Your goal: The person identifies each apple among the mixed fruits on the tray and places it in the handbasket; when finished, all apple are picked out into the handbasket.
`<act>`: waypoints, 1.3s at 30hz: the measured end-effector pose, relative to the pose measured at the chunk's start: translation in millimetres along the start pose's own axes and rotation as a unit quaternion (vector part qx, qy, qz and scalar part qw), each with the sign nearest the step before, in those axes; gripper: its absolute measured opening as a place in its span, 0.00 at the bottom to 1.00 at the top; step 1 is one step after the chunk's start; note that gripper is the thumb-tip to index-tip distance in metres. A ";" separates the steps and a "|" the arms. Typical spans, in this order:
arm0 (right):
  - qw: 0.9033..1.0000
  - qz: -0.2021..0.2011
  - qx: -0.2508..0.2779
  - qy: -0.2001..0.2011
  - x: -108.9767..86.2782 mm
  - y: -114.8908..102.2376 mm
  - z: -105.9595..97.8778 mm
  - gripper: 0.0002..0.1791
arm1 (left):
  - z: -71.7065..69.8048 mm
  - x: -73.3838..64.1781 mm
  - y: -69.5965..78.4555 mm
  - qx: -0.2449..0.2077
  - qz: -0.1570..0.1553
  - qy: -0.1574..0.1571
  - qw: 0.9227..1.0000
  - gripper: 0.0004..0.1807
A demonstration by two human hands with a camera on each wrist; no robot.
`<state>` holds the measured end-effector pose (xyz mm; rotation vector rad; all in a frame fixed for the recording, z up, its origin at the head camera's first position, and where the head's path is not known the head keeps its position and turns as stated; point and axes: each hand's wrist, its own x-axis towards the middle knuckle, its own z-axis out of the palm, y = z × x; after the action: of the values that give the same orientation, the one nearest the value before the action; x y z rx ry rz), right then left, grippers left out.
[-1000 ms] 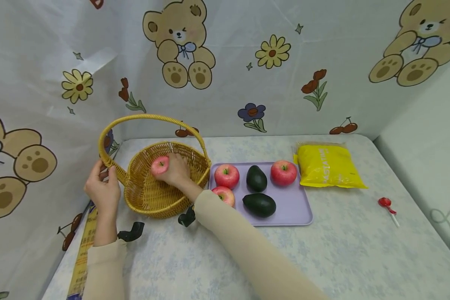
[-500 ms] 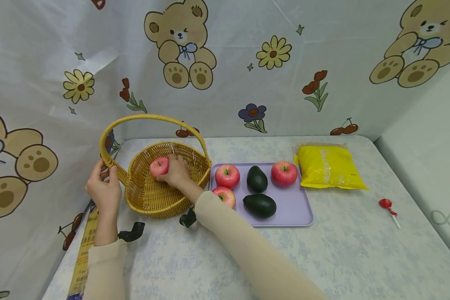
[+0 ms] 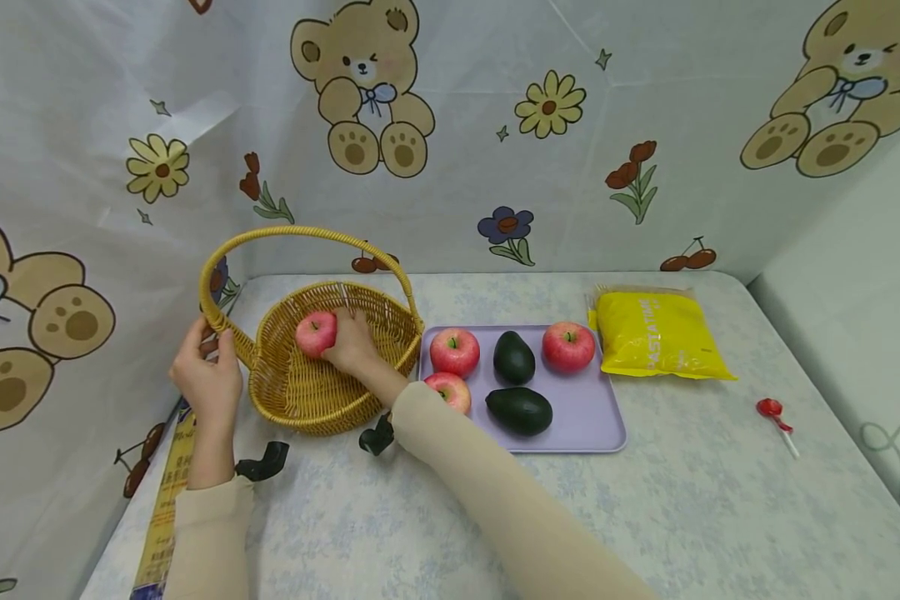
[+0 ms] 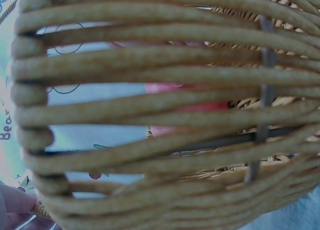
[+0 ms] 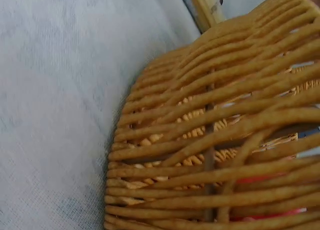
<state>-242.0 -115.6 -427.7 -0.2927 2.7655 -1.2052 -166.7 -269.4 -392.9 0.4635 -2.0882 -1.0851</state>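
A yellow wicker basket [image 3: 300, 400] with a tall arched handle stands on the left of the table. My left hand [image 3: 208, 375] grips the lower left end of that handle. Inside the basket, my right hand [image 3: 354, 343] holds a red apple [image 3: 316, 335] by its right side, fingers curled behind it. In the left wrist view the woven wall fills the frame, and the apple [image 4: 200, 107] shows red through its gaps. The right wrist view is mostly basket wall [image 5: 200, 140], with red glimpsed low at the right; the hand itself is hidden there.
Right of the basket, a lilac tray [image 3: 585, 425] bears several red apples [image 3: 454, 352] and two dark avocados [image 3: 519, 411]. Beyond lie a yellow packet [image 3: 660, 333] and a red lollipop [image 3: 776, 421]. A yellow printed strip [image 3: 167, 500] runs along the left edge.
Within the basket, the apple in my right hand has shifted slightly to the left. My left hand stays on the handle; the tray's contents have not moved.
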 end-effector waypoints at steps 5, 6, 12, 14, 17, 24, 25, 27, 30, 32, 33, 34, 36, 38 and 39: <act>1.000 0.001 0.016 -0.001 -4.6 -2.7 -4.6 0.44 | 0.3 0.8 0.9 0.005 -0.005 -0.003 1.000 0.18; 1.000 0.002 0.021 0.001 -6.4 -3.9 -6.8 0.45 | 0.4 0.7 0.9 0.006 -0.006 -0.003 1.000 0.18; 0.996 -0.019 0.084 0.014 -27.3 -11.7 -28.8 0.44 | 0.6 1.3 0.0 0.007 -0.004 -0.003 1.000 0.18; 0.994 -0.038 0.105 0.007 -40.4 -12.5 -38.7 0.44 | 0.6 1.9 0.0 0.007 -0.004 -0.003 1.000 0.18; 0.989 -0.068 0.129 -0.013 -66.0 -11.0 -57.6 0.43 | 0.6 2.4 0.0 0.006 -0.006 -0.003 1.000 0.18; 0.975 -0.137 0.170 -0.032 -132.0 15.1 -109.2 0.43 | -0.8 1.7 0.6 0.008 -0.015 -0.010 1.000 0.19; 0.974 -0.149 0.166 -0.031 -139.0 21.7 -115.3 0.43 | -1.2 1.6 0.7 0.009 -0.016 -0.009 1.000 0.19; 0.973 -0.166 0.159 -0.030 -151.3 35.5 -127.2 0.44 | -1.8 1.7 0.6 0.012 -0.017 -0.007 1.000 0.19; 0.971 -0.187 0.146 -0.022 -163.3 59.7 -144.4 0.45 | -2.0 1.5 0.8 0.012 -0.015 -0.007 1.000 0.19; 0.971 -0.194 0.140 -0.014 -167.9 75.5 -156.5 0.46 | -1.9 1.2 1.0 0.009 -0.014 -0.008 1.000 0.19; 0.971 -0.197 0.133 -0.005 -169.0 83.4 -162.5 0.46 | -1.9 1.1 1.0 0.008 -0.012 -0.008 1.000 0.19; 0.972 -0.199 0.124 0.006 -169.6 90.8 -168.7 0.46 | -1.9 0.9 1.2 0.005 -0.011 -0.008 1.000 0.19; 0.974 -0.197 0.110 0.031 -169.8 105.0 -180.9 0.46 | -1.7 1.1 1.1 0.004 -0.011 -0.009 1.000 0.18; 0.974 -0.189 0.108 0.056 -169.2 117.3 -193.1 0.45 | -1.8 1.2 1.1 0.004 -0.011 -0.009 1.000 0.18; 0.975 -0.182 0.107 0.068 -169.0 123.1 -199.0 0.45 | -1.9 1.4 1.1 0.004 -0.011 -0.010 1.000 0.18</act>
<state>-128.7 145.4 -378.9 -0.7456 2.7383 -1.6484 -166.2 -270.6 -390.6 0.4817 -2.1098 -1.0998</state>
